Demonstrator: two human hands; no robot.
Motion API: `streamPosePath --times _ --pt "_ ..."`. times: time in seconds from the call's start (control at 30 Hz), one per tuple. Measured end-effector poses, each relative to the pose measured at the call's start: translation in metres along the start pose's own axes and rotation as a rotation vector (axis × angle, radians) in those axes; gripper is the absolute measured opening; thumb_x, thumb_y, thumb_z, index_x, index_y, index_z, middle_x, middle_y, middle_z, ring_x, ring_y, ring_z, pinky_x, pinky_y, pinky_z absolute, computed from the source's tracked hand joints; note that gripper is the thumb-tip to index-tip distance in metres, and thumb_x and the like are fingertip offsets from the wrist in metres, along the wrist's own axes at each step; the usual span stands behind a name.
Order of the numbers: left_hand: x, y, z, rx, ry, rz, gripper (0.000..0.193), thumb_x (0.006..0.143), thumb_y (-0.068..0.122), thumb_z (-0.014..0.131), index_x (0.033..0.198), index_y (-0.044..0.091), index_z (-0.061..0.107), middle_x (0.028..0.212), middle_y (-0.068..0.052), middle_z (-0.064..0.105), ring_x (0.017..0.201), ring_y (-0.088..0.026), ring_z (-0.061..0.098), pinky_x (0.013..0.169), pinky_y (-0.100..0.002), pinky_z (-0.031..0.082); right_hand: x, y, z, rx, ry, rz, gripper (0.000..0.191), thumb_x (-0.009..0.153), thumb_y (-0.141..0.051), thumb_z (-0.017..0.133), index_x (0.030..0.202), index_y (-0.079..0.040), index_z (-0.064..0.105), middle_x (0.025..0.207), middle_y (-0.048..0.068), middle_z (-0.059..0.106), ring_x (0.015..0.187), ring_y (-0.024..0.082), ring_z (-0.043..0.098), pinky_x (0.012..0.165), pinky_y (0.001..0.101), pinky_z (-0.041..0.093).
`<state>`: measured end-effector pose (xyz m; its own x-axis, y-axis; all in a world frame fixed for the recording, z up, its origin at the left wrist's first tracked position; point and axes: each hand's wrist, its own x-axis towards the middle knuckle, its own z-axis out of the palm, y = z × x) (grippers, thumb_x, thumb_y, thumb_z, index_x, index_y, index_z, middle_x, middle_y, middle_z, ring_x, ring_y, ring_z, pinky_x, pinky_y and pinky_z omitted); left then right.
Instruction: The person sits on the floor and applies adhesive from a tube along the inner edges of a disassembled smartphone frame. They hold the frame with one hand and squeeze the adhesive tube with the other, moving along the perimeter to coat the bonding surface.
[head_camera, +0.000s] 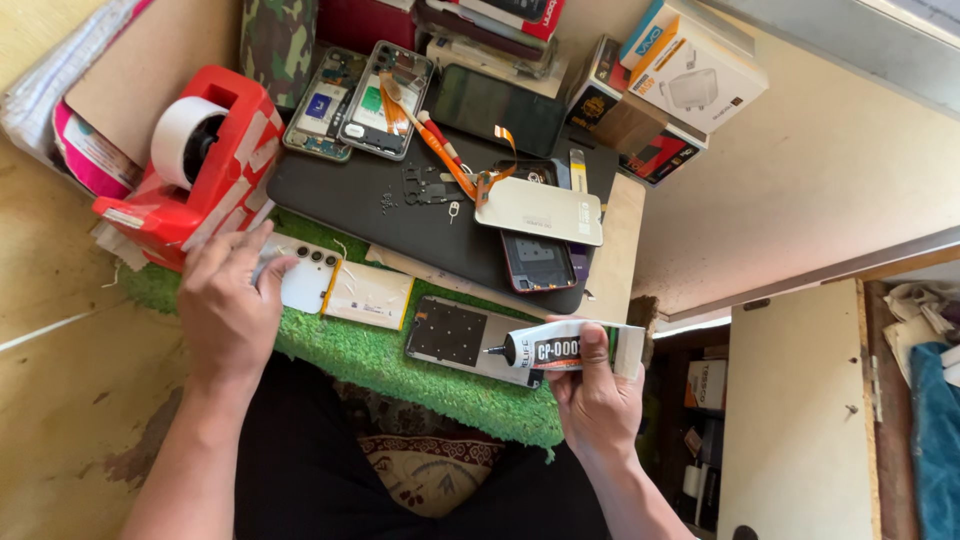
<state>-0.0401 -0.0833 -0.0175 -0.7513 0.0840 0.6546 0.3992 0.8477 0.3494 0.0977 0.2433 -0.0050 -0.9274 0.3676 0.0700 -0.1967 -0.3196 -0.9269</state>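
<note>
Right hand (597, 385), nearest at five o'clock, has its fingers wrapped around a glue tube (570, 348), nozzle over the bare phone frame (470, 340); no glue bead shows yet. Left hand (228, 305), at nine o'clock, presses fingers on the white back cover (308, 275), unfitted.

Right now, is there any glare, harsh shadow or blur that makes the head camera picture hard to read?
Head view: bright daylight whitens the top right corner and gives sheen to the black phone screen; wide-angle bending at the edges; the right hand holding the white glue tube and the left hand are sharp.
</note>
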Motion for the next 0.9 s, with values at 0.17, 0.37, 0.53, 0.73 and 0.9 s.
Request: streamPosePath --times 0.17,0.37,0.53,0.73,0.9 --pt "0.003 0.034 -0.011 -0.192 0.014 0.004 0.025 0.094 0.017 0.084 0.115 0.007 0.075 0.108 -0.012 0.071 0.101 -0.028 0.067 0.087 -0.040 0.056 -0.002 0.000 0.004 0.000 0.026 0.039 0.035 0.106 -0.026 0.061 0.107 0.008 0.072 0.070 0.007 0.067 0.050 0.005 0.052 0.042 0.0181 0.038" --pt "-0.033 0.139 -0.018 -1.174 -0.404 -0.037 0.062 0.073 0.023 0.089 0.126 0.005 0.065 0.103 -0.007 0.071 0.088 -0.015 0.071 0.079 -0.028 0.063 -0.012 0.004 0.012 0.026 -0.025 0.039 0.034 0.103 -0.025 0.062 0.110 0.007 0.072 0.068 0.008 0.068 0.046 0.007 0.053 0.036 0.0197 0.040" --pt "-0.049 0.157 -0.009 -1.621 -0.476 -0.392 0.040 0.090 0.016 0.082 0.122 -0.003 0.067 0.105 -0.012 0.076 0.095 -0.017 0.076 0.086 -0.032 0.066 -0.022 0.007 0.020 0.133 -0.052 0.158 0.034 0.101 -0.027 0.062 0.110 0.005 0.071 0.073 0.011 0.073 0.054 0.013 0.066 0.042 0.0238 0.051" --pt "-0.046 0.135 -0.006 -1.697 -0.314 -0.477 0.036 0.100 0.016 0.073 0.127 -0.006 0.067 0.108 -0.012 0.073 0.099 -0.015 0.070 0.091 -0.030 0.061 -0.025 0.003 0.022 -0.037 -0.366 0.287 0.033 0.091 -0.013 0.073 0.120 0.001 0.071 0.097 0.012 0.078 0.080 0.014 0.072 0.066 0.0264 0.061" --pt "-0.037 0.138 -0.018 -1.436 -0.437 -0.394 0.033 0.096 0.016 0.071 0.124 -0.002 0.069 0.103 -0.008 0.075 0.088 -0.012 0.073 0.081 -0.028 0.064 -0.023 -0.003 0.022 -0.291 -0.414 0.256 0.021 0.091 -0.010 0.079 0.107 0.004 0.074 0.093 0.008 0.077 0.081 0.009 0.068 0.070 0.0215 0.057"
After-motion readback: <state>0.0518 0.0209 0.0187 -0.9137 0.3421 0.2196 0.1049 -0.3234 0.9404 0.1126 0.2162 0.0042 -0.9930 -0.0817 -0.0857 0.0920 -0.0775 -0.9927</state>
